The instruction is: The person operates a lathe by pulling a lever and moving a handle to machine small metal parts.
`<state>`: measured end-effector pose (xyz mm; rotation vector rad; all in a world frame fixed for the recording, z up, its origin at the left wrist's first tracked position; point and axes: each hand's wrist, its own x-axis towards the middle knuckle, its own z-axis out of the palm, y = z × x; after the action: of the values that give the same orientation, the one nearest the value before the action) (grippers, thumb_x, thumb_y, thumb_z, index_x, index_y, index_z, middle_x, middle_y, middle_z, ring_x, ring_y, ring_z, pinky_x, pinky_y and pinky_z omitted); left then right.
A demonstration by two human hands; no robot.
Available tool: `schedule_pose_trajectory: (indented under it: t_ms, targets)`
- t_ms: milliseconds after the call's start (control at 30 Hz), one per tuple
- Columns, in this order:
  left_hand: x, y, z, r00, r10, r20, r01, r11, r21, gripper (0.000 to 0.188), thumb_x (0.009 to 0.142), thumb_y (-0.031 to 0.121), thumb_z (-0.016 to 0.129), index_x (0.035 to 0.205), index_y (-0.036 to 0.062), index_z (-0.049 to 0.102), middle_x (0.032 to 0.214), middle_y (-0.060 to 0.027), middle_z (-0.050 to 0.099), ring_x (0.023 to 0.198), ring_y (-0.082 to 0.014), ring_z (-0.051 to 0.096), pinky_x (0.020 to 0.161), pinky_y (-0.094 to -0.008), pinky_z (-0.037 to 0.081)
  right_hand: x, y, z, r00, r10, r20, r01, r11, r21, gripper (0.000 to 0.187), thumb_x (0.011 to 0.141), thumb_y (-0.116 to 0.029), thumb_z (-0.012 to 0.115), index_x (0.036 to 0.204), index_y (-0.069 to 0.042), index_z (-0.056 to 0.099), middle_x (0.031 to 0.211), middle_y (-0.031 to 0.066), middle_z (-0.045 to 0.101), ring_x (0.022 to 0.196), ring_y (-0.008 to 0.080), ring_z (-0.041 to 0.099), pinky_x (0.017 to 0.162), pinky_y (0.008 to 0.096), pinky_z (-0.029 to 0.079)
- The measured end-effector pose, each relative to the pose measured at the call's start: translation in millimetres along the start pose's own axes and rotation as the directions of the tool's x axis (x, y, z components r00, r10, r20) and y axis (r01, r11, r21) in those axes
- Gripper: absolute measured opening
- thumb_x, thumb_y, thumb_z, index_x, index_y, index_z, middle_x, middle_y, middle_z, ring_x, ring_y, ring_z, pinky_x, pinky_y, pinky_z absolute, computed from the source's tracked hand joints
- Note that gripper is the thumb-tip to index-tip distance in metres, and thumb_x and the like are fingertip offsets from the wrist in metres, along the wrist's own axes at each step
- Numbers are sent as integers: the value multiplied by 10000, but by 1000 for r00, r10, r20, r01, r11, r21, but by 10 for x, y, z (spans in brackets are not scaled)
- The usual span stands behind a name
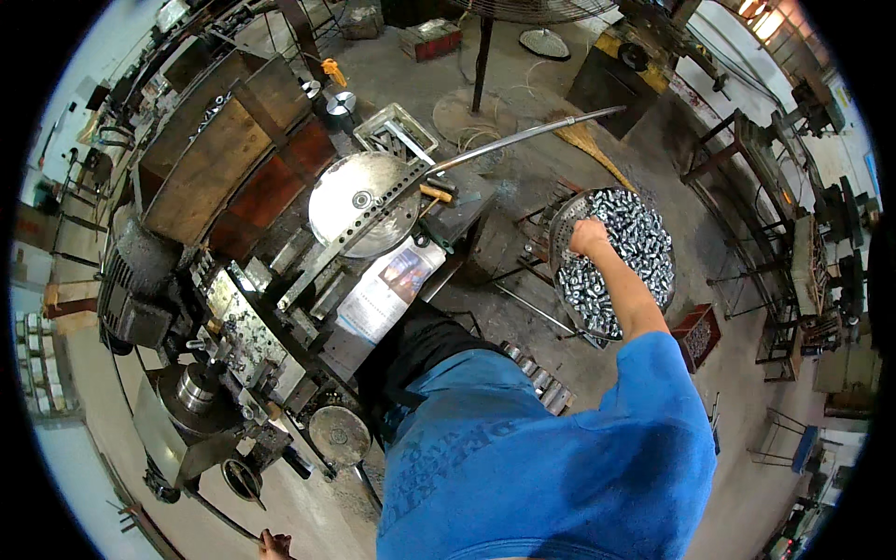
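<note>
Right grip (588, 238): fingers curled; closure and contents, can't tell;
Left grip (274, 545): at lever (224, 519) end; closure unclear;
Round basket (562, 226): metal parts (627, 219) heaped, likely for easy reach

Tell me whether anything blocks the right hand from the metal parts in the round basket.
Nothing visible does. The right hand is inside the left side of the basket, and the parts beside it lie uncovered. Whether it touches them is unclear.
</note>
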<state>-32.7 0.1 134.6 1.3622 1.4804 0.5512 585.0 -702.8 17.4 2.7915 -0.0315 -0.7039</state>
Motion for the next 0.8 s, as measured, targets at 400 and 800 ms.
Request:
schedule_pose_trajectory:
  t_ms: [400, 800]
  targets:
    - [-113, -123, -95, 995, 99, 23, -99, 995, 6, 261, 804, 260, 629, 815, 19, 531, 569, -43, 510, 483, -135, 494, 475, -273, 428, 150, -157, 412, 966, 34, -256, 34, 966, 255, 339, 663, -299, 641, 843, -12, 634, 925, 186, 624, 898, 326, 596, 787, 385, 487]
    - [-401, 197, 80, 992, 101, -72, -96, 993, 70, 195, 813, 151, 589, 842, -38, 554, 580, -88, 558, 488, -156, 566, 465, -282, 499, -1570, -2247, -1914, 455, -592, -665, 884, 207, 420, 341, 555, -52, 596, 886, -9, 669, 1172, 165, 554, 1083, 284, 537, 895, 321, 414]
